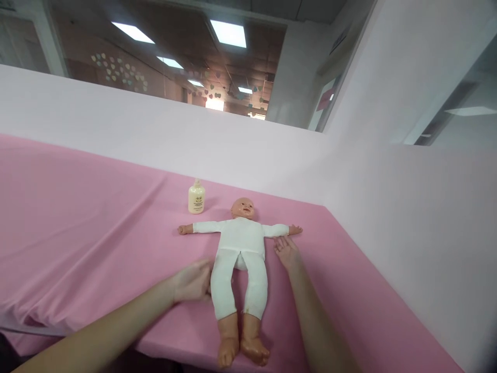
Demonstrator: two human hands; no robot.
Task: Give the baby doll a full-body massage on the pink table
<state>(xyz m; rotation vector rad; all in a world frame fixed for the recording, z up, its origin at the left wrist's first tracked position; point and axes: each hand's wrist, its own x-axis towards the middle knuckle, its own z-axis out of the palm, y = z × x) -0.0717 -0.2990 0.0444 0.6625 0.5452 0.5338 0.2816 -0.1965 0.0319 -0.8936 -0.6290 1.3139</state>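
Observation:
A baby doll [241, 235] in a white cloth body lies on its back, arms spread wide and feet toward me. My left hand [194, 281] is beside the doll's thigh, on the left; its fingers reach to the leg and are partly hidden behind it, with no grip visible. On the other side, my right hand [286, 252] is open, fingers slightly apart, just below the doll's outstretched forearm. Whether those fingertips touch the sleeve I cannot tell. A cream-coloured pump bottle [196, 199] with dark print stands upright near the doll's head, to its left.
A pink cloth [128, 223] covers the table, wrinkled at the left and hanging over the front edge. White walls [248, 155] rise behind and to the right. Above the back wall is a large window [174, 57] with heart-shaped stickers.

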